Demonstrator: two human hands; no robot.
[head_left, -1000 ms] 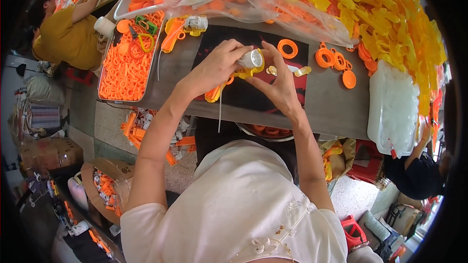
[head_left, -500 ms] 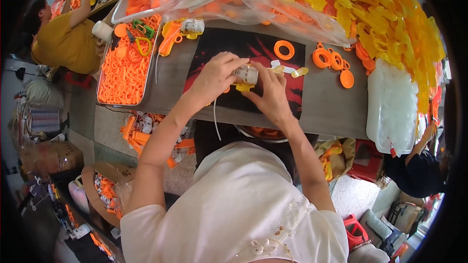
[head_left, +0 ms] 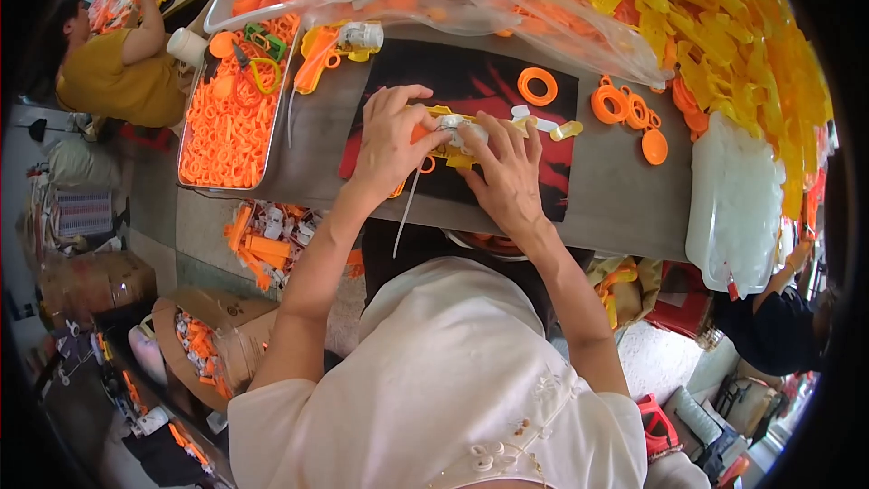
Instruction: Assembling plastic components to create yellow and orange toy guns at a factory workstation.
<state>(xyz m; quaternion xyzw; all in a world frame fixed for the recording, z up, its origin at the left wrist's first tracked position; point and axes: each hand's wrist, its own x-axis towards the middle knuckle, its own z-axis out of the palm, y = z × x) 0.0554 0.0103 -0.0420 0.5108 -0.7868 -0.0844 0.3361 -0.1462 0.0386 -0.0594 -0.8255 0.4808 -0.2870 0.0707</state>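
Both hands are on a clear yellow plastic toy housing [head_left: 460, 161] with orange parts, over the dark mat. A whitish cylinder [head_left: 453, 133] sits in its middle. My left hand [head_left: 391, 143] is closed on its left end, thumb against the cylinder. My right hand [head_left: 509, 177] grips the right side, fingertips at the cylinder's right end. A thin white tube [head_left: 405, 222] hangs down from beside the left hand. Fingers hide much of the housing. Just right of my right hand are a small white piece [head_left: 545, 124] and a yellowish clear piece [head_left: 567, 131].
A similar orange and yellow assembly [head_left: 324, 54] lies behind left. A metal tray [head_left: 266, 163] of orange rings holds yellow-handled cutters [head_left: 269, 80]. Orange rings [head_left: 537, 86] lie right. A plastic bag [head_left: 434, 0], yellow parts [head_left: 724, 45] and a white tub [head_left: 738, 217] border the table.
The housing has been turned, so more of its yellow shell shows along the top. My left hand's fingers have spread upward, and the right hand's fingers have shifted over the cylinder's right end.
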